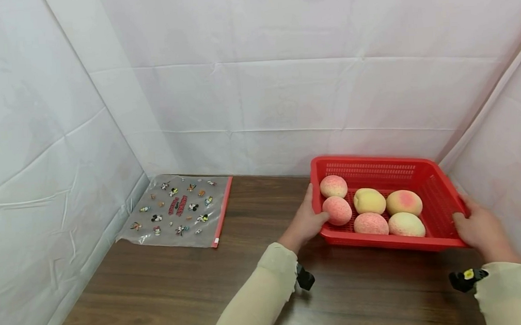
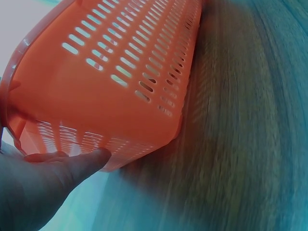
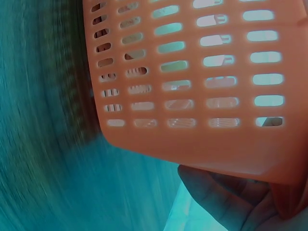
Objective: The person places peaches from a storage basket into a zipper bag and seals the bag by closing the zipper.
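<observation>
Both hands grip a red plastic basket (image 1: pixel 386 244) with slotted walls, on the right side of the table. My left hand (image 1: pixel 304 223) holds its left end near the front corner, the thumb over the rim. At the opposite end, my right hand (image 1: pixel 483 228) grips the rim, thumb on the inner side. Several peaches lie inside, toward the left: pink ones (image 1: pixel 337 210), a yellow one (image 1: pixel 369 201) and a pale one (image 1: pixel 406 224). In the left wrist view the basket's slotted wall (image 2: pixel 96 91) rises just above the wood. The right wrist view shows fingers (image 3: pixel 211 192) beneath the rim.
A transparent zip bag (image 1: pixel 167 234) with cartoon prints and a red slider edge lies flat at the table's back left. White cloth walls (image 1: pixel 257 94) stand behind and on both sides of the brown wooden table (image 1: pixel 161 293).
</observation>
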Available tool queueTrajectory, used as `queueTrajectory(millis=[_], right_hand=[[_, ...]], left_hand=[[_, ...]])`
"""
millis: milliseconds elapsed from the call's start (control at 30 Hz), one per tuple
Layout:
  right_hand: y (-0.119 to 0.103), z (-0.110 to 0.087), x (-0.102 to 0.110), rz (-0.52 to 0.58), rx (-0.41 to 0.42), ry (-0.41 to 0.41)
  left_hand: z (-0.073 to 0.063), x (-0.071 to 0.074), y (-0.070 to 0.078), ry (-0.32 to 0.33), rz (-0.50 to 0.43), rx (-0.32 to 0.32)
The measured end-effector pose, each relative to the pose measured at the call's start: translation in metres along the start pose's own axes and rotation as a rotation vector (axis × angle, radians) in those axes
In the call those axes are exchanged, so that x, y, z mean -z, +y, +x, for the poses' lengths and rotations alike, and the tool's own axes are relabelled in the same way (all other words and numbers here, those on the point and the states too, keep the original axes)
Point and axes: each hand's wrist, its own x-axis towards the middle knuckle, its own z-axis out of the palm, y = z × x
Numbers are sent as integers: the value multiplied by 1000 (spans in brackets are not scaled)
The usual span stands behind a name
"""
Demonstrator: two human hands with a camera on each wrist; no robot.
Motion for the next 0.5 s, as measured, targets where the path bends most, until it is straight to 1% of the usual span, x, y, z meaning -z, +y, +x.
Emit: queueTrajectory(millis=[100,167,333,500], right_hand=[[-5,-1,-3,-19,11,14],[-7,-1,-5,-30,10,19],[-15,-4,-11,13,-27,17],[-23,-8,-12,-5,-36,39]], left_hand=[[-3,6,0,4,1,23],[-4,9,-1,2,1,24],[-5,16,-2,5,12,37],[-9,21,0,9,1,60]])
